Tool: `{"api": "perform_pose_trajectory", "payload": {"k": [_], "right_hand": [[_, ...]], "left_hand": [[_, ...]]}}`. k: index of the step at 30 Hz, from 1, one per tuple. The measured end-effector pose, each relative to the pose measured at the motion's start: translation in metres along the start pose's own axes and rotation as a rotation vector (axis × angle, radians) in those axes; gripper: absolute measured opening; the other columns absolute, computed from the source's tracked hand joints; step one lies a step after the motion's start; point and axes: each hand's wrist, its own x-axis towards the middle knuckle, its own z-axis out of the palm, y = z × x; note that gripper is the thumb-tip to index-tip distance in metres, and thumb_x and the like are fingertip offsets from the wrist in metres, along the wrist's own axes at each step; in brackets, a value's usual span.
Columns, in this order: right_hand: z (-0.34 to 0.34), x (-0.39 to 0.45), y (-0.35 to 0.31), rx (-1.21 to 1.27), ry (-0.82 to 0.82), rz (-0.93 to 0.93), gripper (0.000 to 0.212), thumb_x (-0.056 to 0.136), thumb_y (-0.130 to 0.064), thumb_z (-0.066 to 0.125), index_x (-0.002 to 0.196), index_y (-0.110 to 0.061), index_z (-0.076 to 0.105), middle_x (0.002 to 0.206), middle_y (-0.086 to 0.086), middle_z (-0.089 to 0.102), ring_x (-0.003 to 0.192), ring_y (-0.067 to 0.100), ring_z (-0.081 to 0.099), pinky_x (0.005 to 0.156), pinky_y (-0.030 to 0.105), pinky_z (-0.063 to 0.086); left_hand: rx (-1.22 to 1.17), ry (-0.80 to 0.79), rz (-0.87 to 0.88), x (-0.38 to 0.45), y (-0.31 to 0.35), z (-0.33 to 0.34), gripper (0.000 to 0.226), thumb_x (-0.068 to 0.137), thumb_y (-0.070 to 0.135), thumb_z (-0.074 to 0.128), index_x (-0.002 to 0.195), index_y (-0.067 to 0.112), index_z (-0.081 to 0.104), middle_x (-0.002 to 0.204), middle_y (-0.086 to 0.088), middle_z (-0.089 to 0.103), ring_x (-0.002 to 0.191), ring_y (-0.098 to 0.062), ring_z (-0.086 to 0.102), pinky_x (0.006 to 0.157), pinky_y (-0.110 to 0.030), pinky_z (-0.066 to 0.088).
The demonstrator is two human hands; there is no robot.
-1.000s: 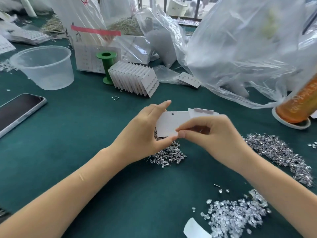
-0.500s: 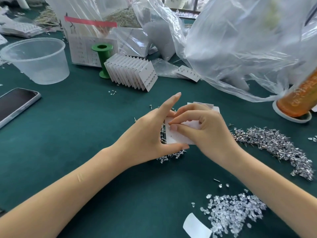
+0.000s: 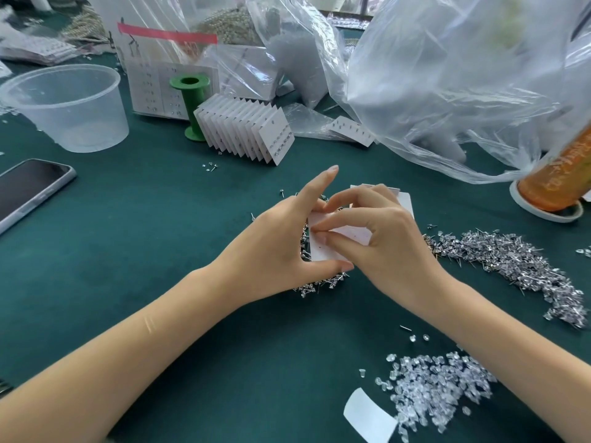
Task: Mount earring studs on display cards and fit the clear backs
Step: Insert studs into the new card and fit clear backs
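Fingers (image 3: 339, 239) of both hands pinch white display card (image 3: 323, 252); orange bottle (image 3: 556, 183) lettering unreadable.

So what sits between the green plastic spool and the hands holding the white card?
In the head view, a fanned row of white display cards stands there, right of the green plastic spool; nearer the hands, a few loose studs on green cloth.

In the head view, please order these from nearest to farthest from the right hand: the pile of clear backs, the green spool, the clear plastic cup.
From the right hand:
1. Pile of clear backs, near edge, on its own side.
2. Green spool, far side, left of centre.
3. Clear plastic cup, far left.
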Motion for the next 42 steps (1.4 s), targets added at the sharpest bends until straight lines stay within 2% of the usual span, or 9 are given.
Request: {"api": "perform_pose_trajectory", "payload": {"k": [6, 9, 12, 14, 19, 25, 33, 38, 42], "right_hand": [[-0.008, 0.000, 0.000, 0.016, 0.045, 0.013, 0.018, 0.083, -0.017, 0.073, 0.101, -0.023, 0.075, 0.098, -0.006, 0.065, 0.094, 0.015, 0.048, 0.088, 0.017, 0.035], [-0.018, 0.002, -0.001, 0.037, 0.061, -0.013, 0.004, 0.083, -0.022, 0.073, 0.087, -0.025, 0.073, 0.085, -0.009, 0.065, 0.084, 0.013, 0.051, 0.077, 0.016, 0.037], [-0.029, 0.001, -0.001, 0.031, -0.178, -0.031, 0.009, 0.081, -0.034, 0.073, 0.078, -0.026, 0.071, 0.072, -0.012, 0.062, 0.071, 0.012, 0.051, 0.066, 0.023, 0.040], [-0.028, -0.001, -0.002, -0.101, -0.353, -0.001, 0.021, 0.077, -0.048, 0.065, 0.088, -0.032, 0.072, 0.078, -0.015, 0.063, 0.074, 0.005, 0.050, 0.067, 0.026, 0.040], [-0.011, -0.009, 0.001, -0.359, -0.350, -0.035, 0.038, 0.082, -0.051, 0.064, 0.114, -0.031, 0.069, 0.093, -0.014, 0.057, 0.090, 0.008, 0.044, 0.073, 0.019, 0.025], [-0.004, -0.012, -0.001, -0.240, -0.276, -0.036, 0.003, 0.083, -0.025, 0.074, 0.085, -0.025, 0.075, 0.083, -0.009, 0.066, 0.080, 0.013, 0.046, 0.073, 0.027, 0.036], [-0.017, -0.007, -0.002, -0.092, -0.233, 0.051, 0.009, 0.080, -0.021, 0.076, 0.078, -0.030, 0.075, 0.067, -0.014, 0.057, 0.068, 0.009, 0.052, 0.068, 0.028, 0.044], [-0.023, 0.001, -0.002, 0.188, -0.200, 0.098, 0.012, 0.079, -0.014, 0.077, 0.070, -0.021, 0.072, 0.057, -0.012, 0.064, 0.050, 0.000, 0.047, 0.050, 0.010, 0.032], [-0.023, 0.007, 0.005, 0.402, -0.064, 0.184, 0.013, 0.076, -0.011, 0.077, 0.069, -0.021, 0.072, 0.064, -0.004, 0.069, 0.059, 0.006, 0.055, 0.059, 0.021, 0.043]], "left_hand": [[-0.023, 0.038, -0.036, 0.002, -0.003, -0.004, 0.099, 0.067, 0.052, 0.073, 0.146, 0.040, 0.014, 0.111, 0.018, 0.059, 0.107, 0.000, 0.054, 0.094, -0.018, 0.040], [0.016, 0.065, -0.057, 0.004, -0.009, -0.009, 0.101, 0.067, 0.053, 0.075, 0.146, 0.040, 0.013, 0.113, 0.012, 0.060, 0.105, -0.002, 0.054, 0.093, -0.017, 0.041], [0.044, 0.106, -0.077, 0.006, -0.015, -0.013, 0.100, 0.068, 0.048, 0.077, 0.146, 0.036, 0.015, 0.113, 0.007, 0.060, 0.103, -0.006, 0.055, 0.092, -0.014, 0.039], [0.065, 0.133, -0.088, 0.007, -0.018, -0.015, 0.099, 0.068, 0.048, 0.077, 0.145, 0.036, 0.016, 0.112, 0.008, 0.059, 0.100, -0.005, 0.053, 0.088, -0.008, 0.036], [0.090, 0.147, -0.106, 0.007, -0.022, -0.016, 0.097, 0.069, 0.049, 0.076, 0.144, 0.039, 0.015, 0.108, 0.012, 0.058, 0.097, -0.002, 0.052, 0.084, -0.005, 0.035], [0.100, 0.131, -0.110, 0.007, -0.024, -0.014, 0.095, 0.070, 0.050, 0.075, 0.144, 0.039, 0.016, 0.108, 0.013, 0.059, 0.097, -0.001, 0.052, 0.085, -0.005, 0.035], [0.105, 0.128, -0.108, 0.007, -0.023, -0.014, 0.094, 0.070, 0.051, 0.074, 0.145, 0.037, 0.018, 0.111, 0.011, 0.059, 0.102, -0.005, 0.053, 0.085, -0.015, 0.040], [0.092, 0.112, -0.091, 0.006, -0.020, -0.013, 0.093, 0.068, 0.052, 0.071, 0.145, 0.034, 0.022, 0.112, 0.011, 0.059, 0.102, -0.004, 0.053, 0.087, -0.008, 0.036], [0.068, 0.068, -0.081, 0.005, -0.016, -0.012, 0.093, 0.067, 0.053, 0.072, 0.144, 0.039, 0.020, 0.113, 0.011, 0.059, 0.105, -0.003, 0.052, 0.091, -0.011, 0.037]]}}
